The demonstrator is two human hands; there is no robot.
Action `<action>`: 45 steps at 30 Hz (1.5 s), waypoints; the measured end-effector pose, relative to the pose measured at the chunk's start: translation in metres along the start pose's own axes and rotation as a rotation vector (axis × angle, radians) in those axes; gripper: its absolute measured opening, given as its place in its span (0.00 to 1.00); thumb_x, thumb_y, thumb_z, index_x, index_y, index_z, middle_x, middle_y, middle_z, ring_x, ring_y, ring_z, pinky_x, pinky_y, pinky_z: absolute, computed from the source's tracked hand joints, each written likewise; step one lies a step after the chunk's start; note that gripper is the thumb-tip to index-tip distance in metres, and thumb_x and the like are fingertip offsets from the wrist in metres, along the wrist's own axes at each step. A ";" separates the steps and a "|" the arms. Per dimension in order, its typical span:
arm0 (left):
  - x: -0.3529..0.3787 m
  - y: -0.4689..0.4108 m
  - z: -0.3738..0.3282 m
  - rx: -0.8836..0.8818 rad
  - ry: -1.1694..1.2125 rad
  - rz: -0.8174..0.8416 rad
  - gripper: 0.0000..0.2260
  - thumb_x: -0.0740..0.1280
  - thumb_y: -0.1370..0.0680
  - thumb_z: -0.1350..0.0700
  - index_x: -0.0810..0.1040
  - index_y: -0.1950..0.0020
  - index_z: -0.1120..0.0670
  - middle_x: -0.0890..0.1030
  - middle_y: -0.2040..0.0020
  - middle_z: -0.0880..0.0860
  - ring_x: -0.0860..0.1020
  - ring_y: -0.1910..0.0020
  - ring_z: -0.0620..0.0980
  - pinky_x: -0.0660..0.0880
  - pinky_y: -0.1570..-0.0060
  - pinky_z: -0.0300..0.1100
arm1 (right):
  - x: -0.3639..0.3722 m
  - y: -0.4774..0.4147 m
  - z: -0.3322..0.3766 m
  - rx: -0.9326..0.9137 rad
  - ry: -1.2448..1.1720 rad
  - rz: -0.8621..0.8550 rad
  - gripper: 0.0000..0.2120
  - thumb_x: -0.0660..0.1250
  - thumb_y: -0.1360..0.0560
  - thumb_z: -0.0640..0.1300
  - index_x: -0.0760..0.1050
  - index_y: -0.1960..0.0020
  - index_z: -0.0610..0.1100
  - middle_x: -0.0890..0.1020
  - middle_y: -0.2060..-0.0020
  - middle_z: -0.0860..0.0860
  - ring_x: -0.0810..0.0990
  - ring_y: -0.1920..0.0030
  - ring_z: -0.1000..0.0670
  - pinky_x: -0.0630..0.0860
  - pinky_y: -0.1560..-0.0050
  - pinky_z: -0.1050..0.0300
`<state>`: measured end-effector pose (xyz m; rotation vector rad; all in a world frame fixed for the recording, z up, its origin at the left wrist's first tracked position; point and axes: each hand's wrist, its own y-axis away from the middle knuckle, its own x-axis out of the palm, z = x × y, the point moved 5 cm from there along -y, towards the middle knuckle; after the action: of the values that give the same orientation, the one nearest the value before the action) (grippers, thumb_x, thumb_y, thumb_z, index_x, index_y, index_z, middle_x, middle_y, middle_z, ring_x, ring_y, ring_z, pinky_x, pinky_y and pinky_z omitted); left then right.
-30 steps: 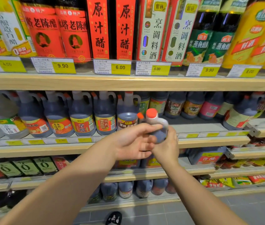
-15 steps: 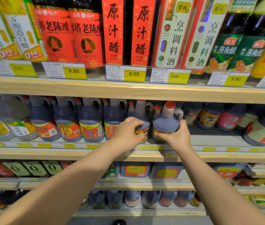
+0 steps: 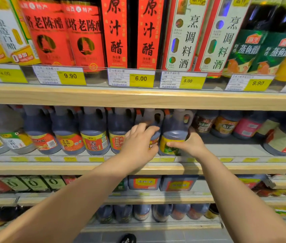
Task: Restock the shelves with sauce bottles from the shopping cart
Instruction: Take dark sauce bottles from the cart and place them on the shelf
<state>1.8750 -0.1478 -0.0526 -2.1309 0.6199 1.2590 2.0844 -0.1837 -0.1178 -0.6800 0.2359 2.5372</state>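
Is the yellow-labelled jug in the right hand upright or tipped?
Upright: the jug stands neck up, base on the shelf; the right hand grips it.

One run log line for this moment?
left hand: grips left jug | right hand: grips right jug | both: upright on shelf

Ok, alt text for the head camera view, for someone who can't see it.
A person's left hand grips a dark jug and the right hand holds a yellow-labelled jug beside it on a supermarket shelf. Price tags line the shelf above.
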 end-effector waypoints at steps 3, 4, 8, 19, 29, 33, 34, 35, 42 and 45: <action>0.003 -0.003 -0.005 0.040 -0.110 -0.021 0.26 0.62 0.25 0.49 0.62 0.27 0.47 0.68 0.36 0.50 0.64 0.34 0.53 0.59 0.34 0.46 | -0.004 0.002 0.000 -0.022 0.010 0.077 0.40 0.83 0.46 0.54 0.74 0.37 0.45 0.83 0.47 0.52 0.82 0.46 0.53 0.79 0.46 0.55; 0.004 -0.004 -0.005 0.051 -0.159 -0.034 0.26 0.62 0.25 0.49 0.62 0.27 0.47 0.68 0.35 0.50 0.64 0.35 0.53 0.58 0.35 0.46 | -0.005 0.002 0.002 -0.011 0.019 0.105 0.39 0.83 0.44 0.51 0.74 0.37 0.44 0.83 0.46 0.51 0.81 0.45 0.51 0.78 0.45 0.55; 0.009 -0.006 -0.003 0.065 -0.326 -0.072 0.28 0.68 0.29 0.49 0.68 0.30 0.52 0.73 0.39 0.51 0.70 0.40 0.57 0.58 0.39 0.50 | -0.011 0.019 0.013 -0.057 0.110 0.033 0.35 0.80 0.37 0.45 0.68 0.34 0.43 0.76 0.44 0.52 0.75 0.42 0.52 0.71 0.45 0.59; 0.040 -0.007 0.011 0.031 -0.560 -0.138 0.40 0.78 0.41 0.57 0.67 0.32 0.46 0.70 0.30 0.46 0.67 0.34 0.59 0.69 0.44 0.55 | 0.015 0.053 0.019 -0.204 0.526 -0.264 0.39 0.72 0.29 0.46 0.55 0.24 0.48 0.64 0.31 0.43 0.71 0.35 0.41 0.76 0.43 0.45; 0.046 -0.014 0.016 0.045 -0.546 -0.166 0.40 0.79 0.42 0.57 0.68 0.31 0.46 0.68 0.28 0.47 0.63 0.31 0.59 0.71 0.43 0.52 | 0.009 0.033 0.020 -0.133 0.431 -0.212 0.36 0.72 0.28 0.44 0.57 0.27 0.47 0.68 0.37 0.45 0.74 0.39 0.43 0.75 0.46 0.48; 0.046 -0.012 0.013 0.062 -0.525 -0.166 0.39 0.78 0.41 0.57 0.70 0.31 0.47 0.70 0.29 0.48 0.67 0.32 0.60 0.73 0.43 0.51 | 0.011 0.043 0.018 -0.176 0.411 -0.173 0.39 0.72 0.29 0.42 0.54 0.25 0.47 0.69 0.36 0.45 0.74 0.39 0.44 0.76 0.46 0.48; 0.047 -0.010 0.013 0.072 -0.503 -0.157 0.39 0.77 0.41 0.57 0.70 0.31 0.48 0.70 0.29 0.49 0.68 0.32 0.61 0.73 0.42 0.51 | 0.012 0.047 0.018 -0.189 0.408 -0.161 0.40 0.72 0.29 0.42 0.53 0.25 0.47 0.69 0.35 0.45 0.73 0.37 0.44 0.76 0.45 0.48; 0.048 -0.005 0.013 0.071 -0.472 -0.139 0.39 0.77 0.40 0.56 0.70 0.30 0.48 0.70 0.29 0.49 0.69 0.31 0.61 0.72 0.40 0.52 | 0.012 0.052 0.017 -0.197 0.419 -0.147 0.41 0.72 0.29 0.43 0.52 0.24 0.47 0.68 0.33 0.45 0.71 0.35 0.45 0.75 0.42 0.48; 0.066 0.078 0.019 -0.177 -0.182 0.221 0.31 0.63 0.25 0.49 0.55 0.24 0.45 0.44 0.21 0.48 0.44 0.22 0.51 0.47 0.25 0.52 | 0.040 0.104 0.015 -0.170 0.673 0.136 0.39 0.69 0.27 0.50 0.52 0.22 0.51 0.56 0.23 0.47 0.57 0.25 0.45 0.61 0.28 0.47; 0.071 0.141 0.040 -0.394 -0.065 0.180 0.26 0.65 0.25 0.48 0.65 0.27 0.46 0.54 0.22 0.50 0.54 0.24 0.52 0.56 0.26 0.51 | 0.074 0.135 0.014 -0.194 0.670 0.277 0.34 0.68 0.27 0.51 0.59 0.25 0.49 0.62 0.26 0.47 0.62 0.27 0.44 0.65 0.31 0.49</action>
<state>1.7911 -0.2291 -0.1657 -2.3774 0.5832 1.6562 1.9540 -0.2647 -0.1383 -1.6684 0.3266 2.5120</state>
